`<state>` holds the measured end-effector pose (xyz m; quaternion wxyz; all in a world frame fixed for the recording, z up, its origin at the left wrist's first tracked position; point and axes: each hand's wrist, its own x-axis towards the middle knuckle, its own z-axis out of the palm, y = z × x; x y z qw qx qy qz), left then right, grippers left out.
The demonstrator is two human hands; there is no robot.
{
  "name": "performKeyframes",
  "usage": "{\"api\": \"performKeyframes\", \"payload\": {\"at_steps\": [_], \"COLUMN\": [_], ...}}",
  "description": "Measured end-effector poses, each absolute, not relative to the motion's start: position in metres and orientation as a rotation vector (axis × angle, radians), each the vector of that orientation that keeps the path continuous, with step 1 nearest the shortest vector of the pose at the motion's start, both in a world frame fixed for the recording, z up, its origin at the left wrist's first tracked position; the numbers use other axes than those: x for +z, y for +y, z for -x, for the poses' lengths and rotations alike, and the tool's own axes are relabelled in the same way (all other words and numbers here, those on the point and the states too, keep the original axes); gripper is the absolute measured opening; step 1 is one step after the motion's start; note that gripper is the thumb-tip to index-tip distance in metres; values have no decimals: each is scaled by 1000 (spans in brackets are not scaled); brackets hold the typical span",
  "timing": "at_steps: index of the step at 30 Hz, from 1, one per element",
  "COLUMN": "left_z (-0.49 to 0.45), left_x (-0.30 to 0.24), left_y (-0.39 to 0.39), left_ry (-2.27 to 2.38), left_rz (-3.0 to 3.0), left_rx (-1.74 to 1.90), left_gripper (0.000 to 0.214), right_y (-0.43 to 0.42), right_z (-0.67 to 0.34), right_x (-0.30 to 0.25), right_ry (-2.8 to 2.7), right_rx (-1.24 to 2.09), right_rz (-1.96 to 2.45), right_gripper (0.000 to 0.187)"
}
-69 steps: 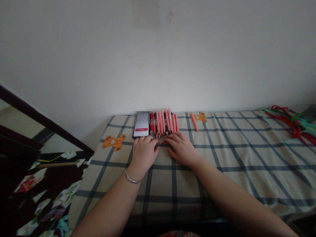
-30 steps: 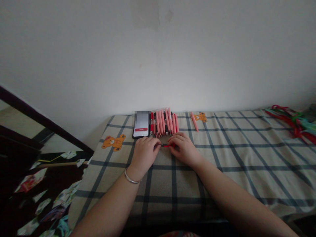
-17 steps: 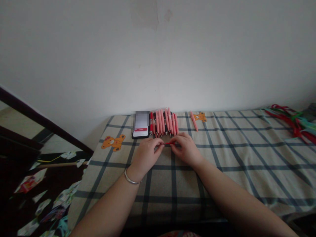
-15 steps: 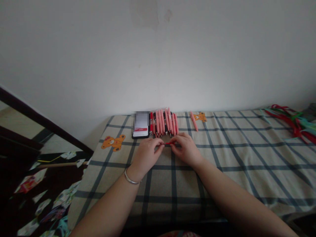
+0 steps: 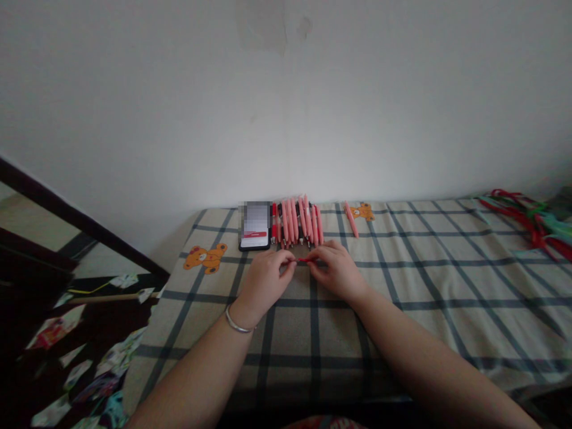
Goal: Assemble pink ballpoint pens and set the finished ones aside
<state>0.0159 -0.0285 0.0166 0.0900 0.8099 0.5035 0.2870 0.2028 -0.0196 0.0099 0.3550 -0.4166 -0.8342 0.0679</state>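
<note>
Slender red item (image 5: 304,260), held crosswise just on the near side of the row of pens (image 5: 295,221): left hand (image 5: 269,274) pinching one end, right hand (image 5: 336,269) the other. Just left of the row, a phone (image 5: 255,234); apart to its right, a single pink pen (image 5: 351,220); beneath it, checked cloth (image 5: 290,333).

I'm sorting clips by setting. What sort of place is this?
Probably a room in a home, judging by the checked cloth, the cartoon bears on it and the marked, pale wall behind.
</note>
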Motion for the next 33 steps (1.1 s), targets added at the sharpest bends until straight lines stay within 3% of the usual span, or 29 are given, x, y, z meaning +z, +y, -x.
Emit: {"api": "performKeyframes", "payload": {"at_steps": [33], "left_z": [-15], "left_x": [14], "left_y": [-28], "left_ry": [1415], "left_rz": [-2447], "left_rx": [788], "left_gripper": [7], "right_y": [-21], "right_z": [-202], "right_x": [11], "right_ry": [-2290], "right_rx": [50], "right_rz": [950], "right_gripper": [8]}}
